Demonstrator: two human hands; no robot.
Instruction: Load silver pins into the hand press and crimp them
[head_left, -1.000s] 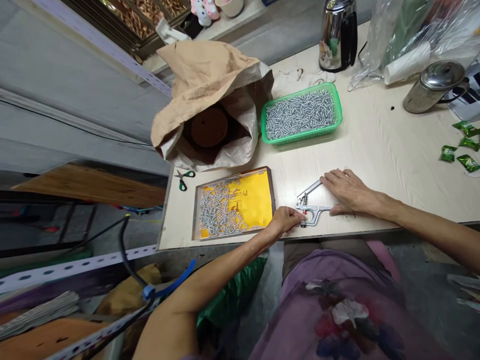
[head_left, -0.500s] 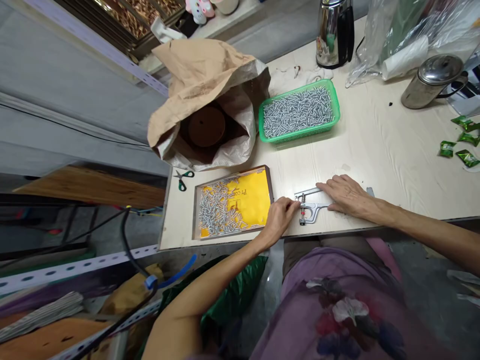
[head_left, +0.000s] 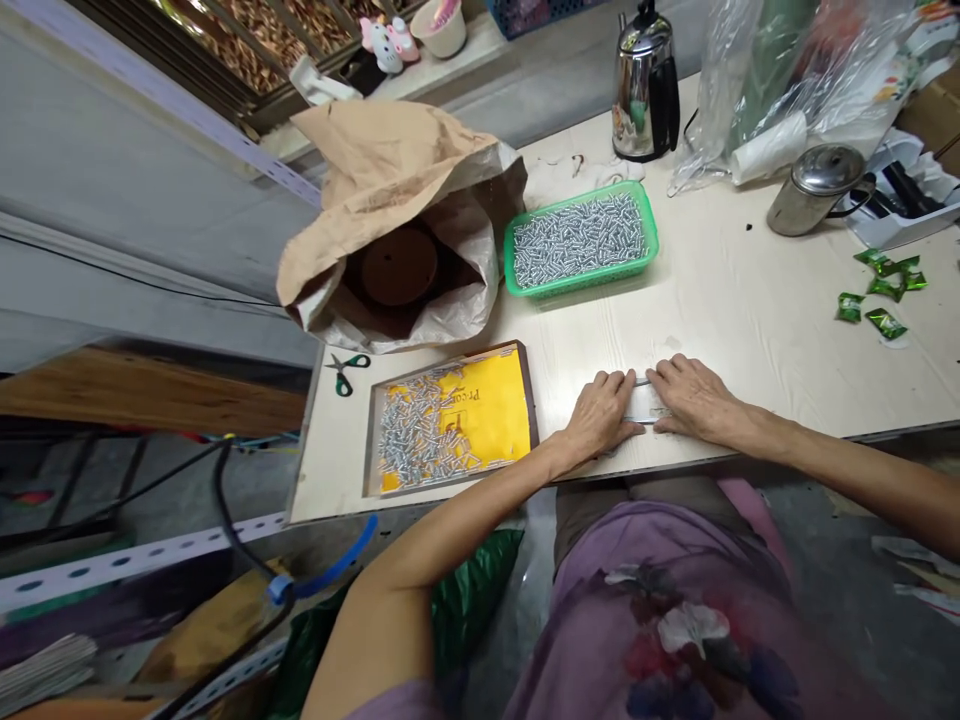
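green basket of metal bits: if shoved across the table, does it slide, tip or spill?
The green basket is low, wide and heaped with small metal parts, so it is probably heavy and would slide, not tip. Its thin plastic rim may flex. Parts piled near the rim could spill.

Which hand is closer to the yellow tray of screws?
Left. The left hand lies just right of the yellow tray; the right hand rests farther right, beyond the left.

Even, bright overhead light covers the pale wood-grain laminate table (head_left: 750,300); shadows there are soft and short. Below its near edge the scene is dim. Wide-angle distortion bends the edges.
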